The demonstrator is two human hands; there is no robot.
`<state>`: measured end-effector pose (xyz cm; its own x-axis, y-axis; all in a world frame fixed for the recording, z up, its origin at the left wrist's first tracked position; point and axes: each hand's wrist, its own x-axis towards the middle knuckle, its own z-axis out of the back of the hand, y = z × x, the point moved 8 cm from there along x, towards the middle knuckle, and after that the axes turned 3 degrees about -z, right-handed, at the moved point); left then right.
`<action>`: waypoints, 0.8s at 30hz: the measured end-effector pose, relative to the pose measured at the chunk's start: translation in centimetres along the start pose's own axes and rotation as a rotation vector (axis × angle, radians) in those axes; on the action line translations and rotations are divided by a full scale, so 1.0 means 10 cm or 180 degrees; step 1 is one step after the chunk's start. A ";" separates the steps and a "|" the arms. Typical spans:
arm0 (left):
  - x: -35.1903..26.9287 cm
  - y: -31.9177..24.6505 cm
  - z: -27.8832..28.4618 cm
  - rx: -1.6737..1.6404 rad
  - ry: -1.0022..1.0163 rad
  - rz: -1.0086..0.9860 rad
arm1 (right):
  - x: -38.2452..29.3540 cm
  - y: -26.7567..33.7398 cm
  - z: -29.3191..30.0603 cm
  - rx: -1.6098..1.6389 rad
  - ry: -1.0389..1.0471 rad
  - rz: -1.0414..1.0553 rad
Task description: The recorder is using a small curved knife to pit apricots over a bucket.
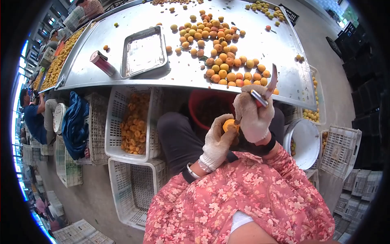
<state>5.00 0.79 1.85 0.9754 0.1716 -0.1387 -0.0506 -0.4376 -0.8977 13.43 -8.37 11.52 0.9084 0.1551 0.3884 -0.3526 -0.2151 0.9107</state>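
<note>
My left hand (214, 145), in a soiled white knit glove, grips an orange apricot (229, 125) between thumb and fingers. The gloved right hand (253, 117) is shut on a knife with a curved blade (273, 80), its tip pointing up and away from me. Fingers of the right hand come close to the apricot's right side; whether they touch it is hard to tell. Below the hands, between my knees, stands a red tub (196, 113) with dark, unclear contents. Just beyond, a heap of whole apricots (224, 65) lies on the metal table (182, 82).
A metal tray (167, 61) and a red cylindrical container (103, 63) are on the table. To my left, one plastic crate (110, 137) holds apricot halves (134, 134), with another crate (115, 189) nearer me. A white bucket (306, 146) stands at right. Other people (36, 119) sit farther left.
</note>
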 end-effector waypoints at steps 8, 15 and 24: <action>-0.04 -0.17 -0.05 0.1723 0.0295 -0.0989 | 0.04 -0.39 0.16 0.0985 -0.0823 -0.1209; -0.04 -0.09 -0.15 0.2181 0.0680 -0.1267 | -0.10 -0.77 0.45 0.1503 -0.1337 -0.1952; 0.04 0.07 -0.18 0.1957 0.0628 -0.0822 | -0.19 -0.43 0.42 0.0822 -0.0974 -0.0656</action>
<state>5.77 -0.98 1.95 0.9904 0.0140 0.1377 0.1328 0.1851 -0.9737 14.13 -11.75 6.31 0.9921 -0.0641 0.1078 -0.1251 -0.4493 0.8846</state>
